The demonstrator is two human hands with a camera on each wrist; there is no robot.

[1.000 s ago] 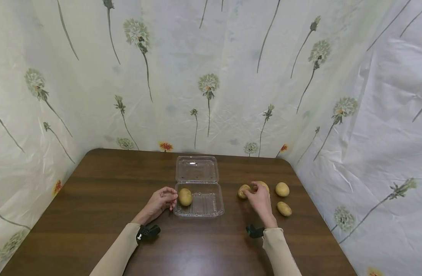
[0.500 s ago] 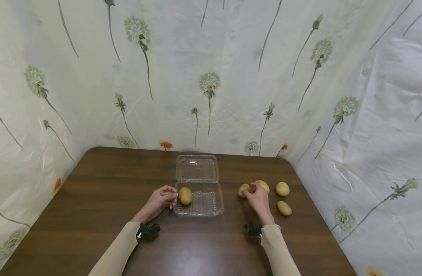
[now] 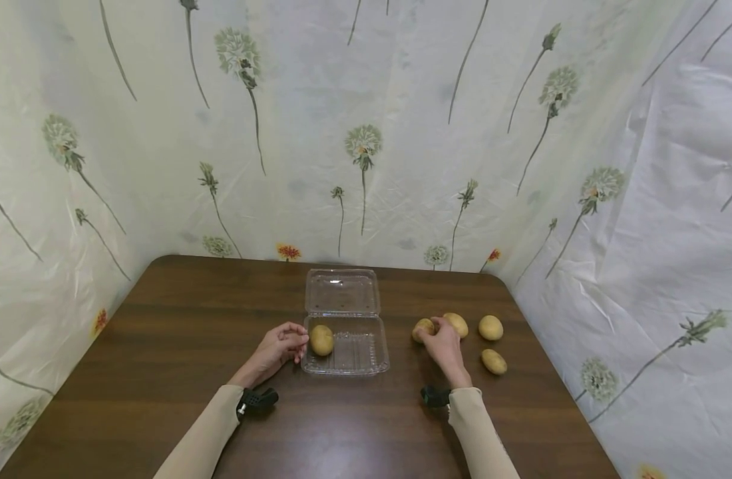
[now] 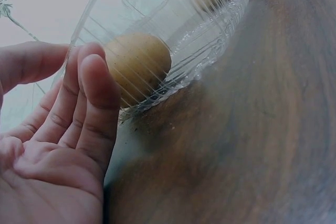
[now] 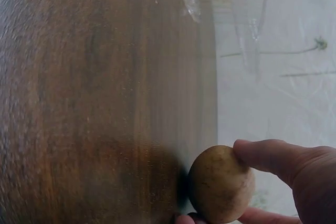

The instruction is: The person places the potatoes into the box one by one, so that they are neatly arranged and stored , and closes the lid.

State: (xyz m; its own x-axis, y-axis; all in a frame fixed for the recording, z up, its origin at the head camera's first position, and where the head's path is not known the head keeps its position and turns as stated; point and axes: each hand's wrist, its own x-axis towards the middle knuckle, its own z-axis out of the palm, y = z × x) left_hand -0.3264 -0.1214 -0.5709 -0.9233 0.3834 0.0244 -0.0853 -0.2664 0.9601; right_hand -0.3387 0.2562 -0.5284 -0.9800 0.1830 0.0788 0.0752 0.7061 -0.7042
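Note:
A clear plastic clamshell container (image 3: 357, 346) lies with its lid raised back in the middle of the table. One potato (image 3: 322, 340) rests in its left end. My left hand (image 3: 277, 351) pinches the container's left rim between thumb and fingers, as the left wrist view shows close up. To the right, my right hand (image 3: 445, 346) holds another potato (image 5: 220, 184) with the thumb on one side and fingertips at the other. In the head view this potato sits low at the table, its right part hidden by the hand.
Just behind the right hand lies a potato (image 3: 457, 324), partly covered by it. Further right are an upper potato (image 3: 490, 328) and a lower potato (image 3: 494, 362). The brown wooden table (image 3: 192, 319) meets a flower-patterned curtain (image 3: 402, 166) at the back and sides.
The right hand has shifted slightly left, with its fingers around the potato, uncovering more of the potato behind it. The left hand stays at the container's rim.

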